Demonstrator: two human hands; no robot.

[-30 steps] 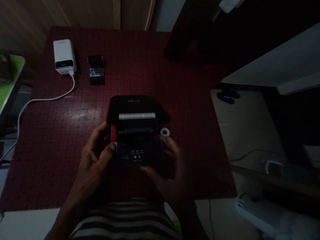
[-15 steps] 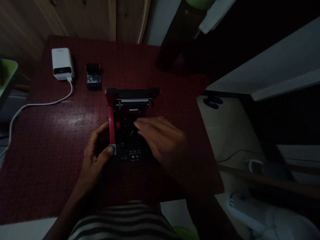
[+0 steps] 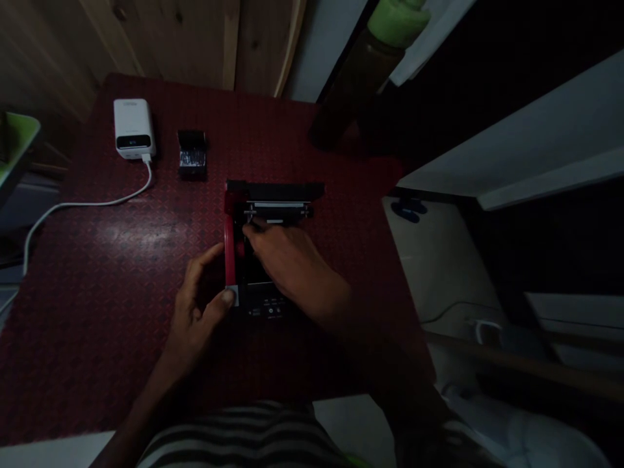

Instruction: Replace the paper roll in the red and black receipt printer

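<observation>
A small red and black printer-like device (image 3: pixel 230 260) stands on the table with its lid (image 3: pixel 280 191) raised at the back. My left hand (image 3: pixel 199 302) grips its front left corner, thumb on top and fingers curved along the left side. My right hand (image 3: pixel 292 257) reaches over the open inside from the right. Its fingertips are pinched together near the left end of the roller bar (image 3: pixel 277 212) below the lid. Whatever they hold, if anything, is too dark to make out. My right hand and deep shadow hide much of the inside.
On the red patterned table (image 3: pixel 121 292), a white power bank (image 3: pixel 134 127) with a white cable (image 3: pixel 97 203) lies back left. Beside it is a small black ribbon-like piece (image 3: pixel 192 156). A dark bottle (image 3: pixel 361 81) with a green cap stands at the back right.
My right hand has moved from the middle of the device's inside toward the back left, near the roller bar. My left hand keeps its hold. The whole view has shifted slightly.
</observation>
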